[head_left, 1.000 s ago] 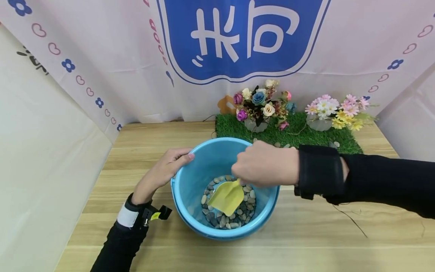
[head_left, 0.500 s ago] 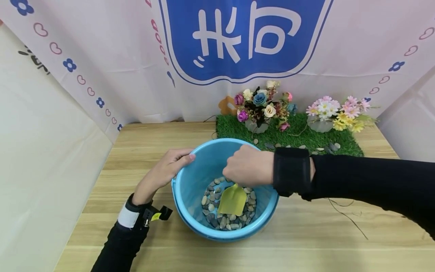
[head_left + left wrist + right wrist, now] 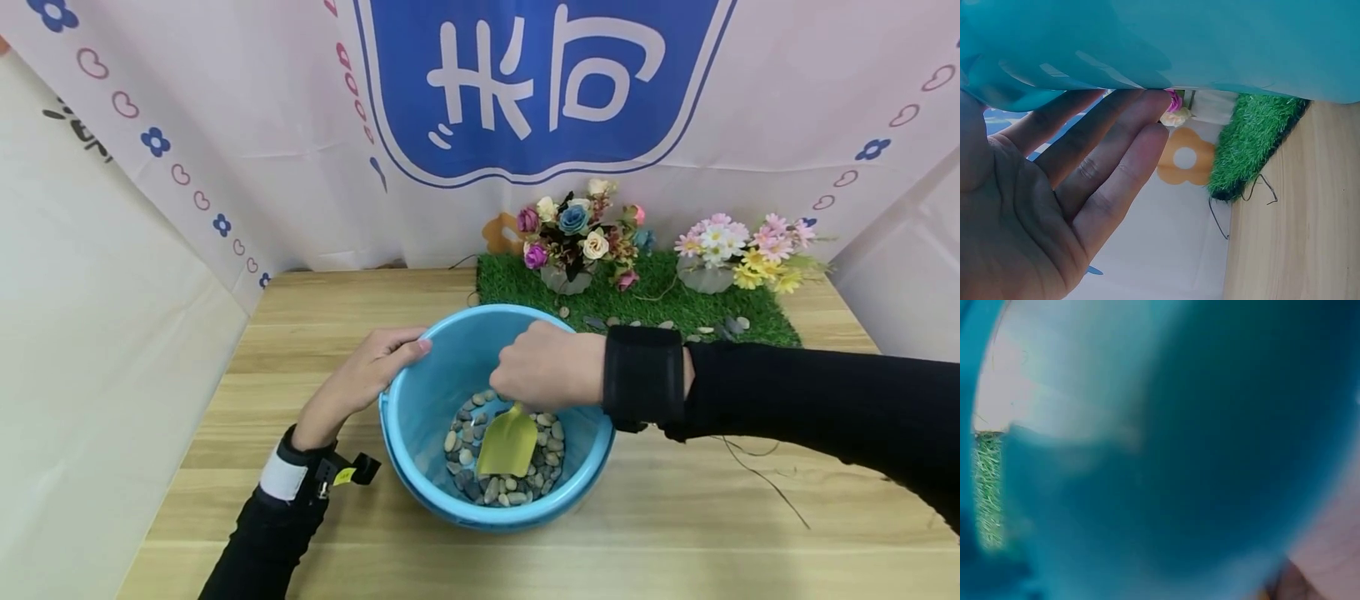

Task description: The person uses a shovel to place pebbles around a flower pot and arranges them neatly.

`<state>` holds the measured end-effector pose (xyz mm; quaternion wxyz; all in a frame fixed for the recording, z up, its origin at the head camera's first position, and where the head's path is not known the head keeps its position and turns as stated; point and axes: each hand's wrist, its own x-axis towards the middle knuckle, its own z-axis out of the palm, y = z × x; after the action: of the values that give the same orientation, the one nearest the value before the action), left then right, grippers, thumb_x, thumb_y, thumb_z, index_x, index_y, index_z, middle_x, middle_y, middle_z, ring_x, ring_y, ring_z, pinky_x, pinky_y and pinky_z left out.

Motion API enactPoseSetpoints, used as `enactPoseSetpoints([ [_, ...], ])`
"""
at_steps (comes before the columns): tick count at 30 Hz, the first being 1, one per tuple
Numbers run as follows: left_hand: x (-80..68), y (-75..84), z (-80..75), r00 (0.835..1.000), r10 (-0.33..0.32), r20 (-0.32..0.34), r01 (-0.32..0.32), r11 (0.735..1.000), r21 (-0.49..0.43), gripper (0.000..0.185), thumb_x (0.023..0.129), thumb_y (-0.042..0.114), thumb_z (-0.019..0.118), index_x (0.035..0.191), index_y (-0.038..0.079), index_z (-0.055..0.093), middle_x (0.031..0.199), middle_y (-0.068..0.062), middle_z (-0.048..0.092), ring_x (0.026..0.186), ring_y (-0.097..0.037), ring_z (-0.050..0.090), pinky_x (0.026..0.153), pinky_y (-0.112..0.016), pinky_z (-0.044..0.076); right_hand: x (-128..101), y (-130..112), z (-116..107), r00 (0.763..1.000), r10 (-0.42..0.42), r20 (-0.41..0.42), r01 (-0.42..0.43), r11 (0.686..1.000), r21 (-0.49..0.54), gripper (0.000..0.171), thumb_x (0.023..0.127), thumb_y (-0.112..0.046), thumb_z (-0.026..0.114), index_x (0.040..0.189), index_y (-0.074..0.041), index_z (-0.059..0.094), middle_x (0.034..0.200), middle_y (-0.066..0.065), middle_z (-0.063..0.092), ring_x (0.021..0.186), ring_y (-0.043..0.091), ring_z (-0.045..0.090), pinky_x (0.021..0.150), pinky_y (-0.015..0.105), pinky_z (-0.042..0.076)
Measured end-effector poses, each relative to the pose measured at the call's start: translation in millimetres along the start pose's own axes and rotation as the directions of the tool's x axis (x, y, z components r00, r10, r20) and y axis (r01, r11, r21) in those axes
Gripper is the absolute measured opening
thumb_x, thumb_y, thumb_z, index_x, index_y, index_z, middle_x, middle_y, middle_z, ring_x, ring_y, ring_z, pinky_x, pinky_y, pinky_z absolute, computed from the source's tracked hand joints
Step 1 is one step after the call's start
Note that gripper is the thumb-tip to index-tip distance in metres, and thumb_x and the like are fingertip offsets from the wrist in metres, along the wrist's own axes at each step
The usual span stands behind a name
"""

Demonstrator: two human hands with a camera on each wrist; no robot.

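Observation:
In the head view a light blue bucket (image 3: 498, 518) stands upright on the wooden table. Grey and tan pebbles (image 3: 514, 498) cover much of its bottom. My left hand (image 3: 360, 379) grips the bucket's left rim, thumb over the edge and fingers along the outside. The left wrist view shows those fingers (image 3: 1100, 194) against the outer wall. Inside the bucket, my right hand (image 3: 546, 367) holds a yellow toy shovel (image 3: 510, 446) by its handle, which the fist mostly hides. Its blade points down among the pebbles. The right wrist view is mostly blurred blue bucket wall (image 3: 1210, 456).
Behind the bucket lies an artificial grass mat (image 3: 656, 308) with several loose stones (image 3: 727, 327) on it. Two pots of artificial flowers (image 3: 573, 221), (image 3: 742, 246) stand on the mat. A printed curtain (image 3: 300, 167) hangs behind the table. Dark thin strands (image 3: 765, 475) lie at the right.
My right hand has moved left and deeper over the bucket, and the shovel blade has turned to point more straight down. In the last half second it has barely shifted. My left hand stays on the rim.

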<state>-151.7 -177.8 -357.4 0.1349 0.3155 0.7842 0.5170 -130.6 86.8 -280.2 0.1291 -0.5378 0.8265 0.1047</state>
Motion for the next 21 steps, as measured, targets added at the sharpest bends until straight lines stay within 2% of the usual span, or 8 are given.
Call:
enactPoseSetpoints([
  [3,0.6,-0.3,-0.2,1.0,0.002,0.0,-0.002,1.0,0.001,0.034,0.108,0.012,0.043,0.129,-0.006,0.063,0.09,-0.015,0.074,0.069,-0.024,0.075,0.059,-0.038,0.063,-2.0,-2.1,-0.2,0.997,-0.01,-0.077,0.006,0.999,-0.044,0.031,0.099,-0.01,0.066,0.071,-0.017,0.055,0.062,-0.003,0.041,0.054,0.011,0.028,0.047,0.025,0.022],
  [6,0.8,-0.6,-0.5,1.0,0.002,0.005,-0.002,1.0,-0.005,0.034,0.107,0.012,0.044,0.129,-0.006,0.063,0.088,-0.015,0.073,0.068,-0.025,0.074,0.059,-0.039,0.063,-2.6,-2.9,-0.7,0.995,-0.008,-0.098,0.003,0.999,-0.054,0.03,0.099,-0.008,0.066,0.072,-0.016,0.057,0.063,-0.003,0.043,0.055,0.012,0.028,0.047,0.025,0.023],
  [11,1.0,-1.5,-0.8,1.0,0.002,0.006,-0.002,1.0,-0.006,0.034,0.108,0.013,0.044,0.128,-0.006,0.063,0.088,-0.014,0.073,0.068,-0.024,0.074,0.058,-0.039,0.063,-0.7,-1.1,1.5,1.0,0.022,0.007,-0.023,0.999,0.035,0.022,0.101,-0.007,0.063,0.079,-0.014,0.063,0.068,-0.001,0.048,0.057,0.013,0.034,0.049,0.026,0.029],
  [16,0.9,-0.5,-1.4,1.0,0.002,0.008,-0.002,1.0,-0.006,0.034,0.108,0.013,0.043,0.128,-0.006,0.063,0.089,-0.014,0.074,0.069,-0.023,0.074,0.058,-0.039,0.063,2.1,3.6,4.9,0.99,0.038,0.135,-0.056,0.989,0.139,0.012,0.101,-0.01,0.064,0.089,-0.012,0.066,0.075,0.0,0.053,0.062,0.014,0.043,0.055,0.027,0.036],
  [21,0.9,0.6,-0.9,1.0,0.0,0.011,0.0,1.0,-0.011,0.033,0.108,0.012,0.043,0.126,-0.007,0.063,0.087,-0.013,0.073,0.068,-0.023,0.074,0.058,-0.039,0.063,3.6,6.6,2.5,0.978,0.049,0.203,-0.089,0.977,0.194,0.014,0.1,-0.014,0.067,0.087,-0.014,0.062,0.077,0.0,0.053,0.065,0.015,0.046,0.058,0.028,0.038],
])
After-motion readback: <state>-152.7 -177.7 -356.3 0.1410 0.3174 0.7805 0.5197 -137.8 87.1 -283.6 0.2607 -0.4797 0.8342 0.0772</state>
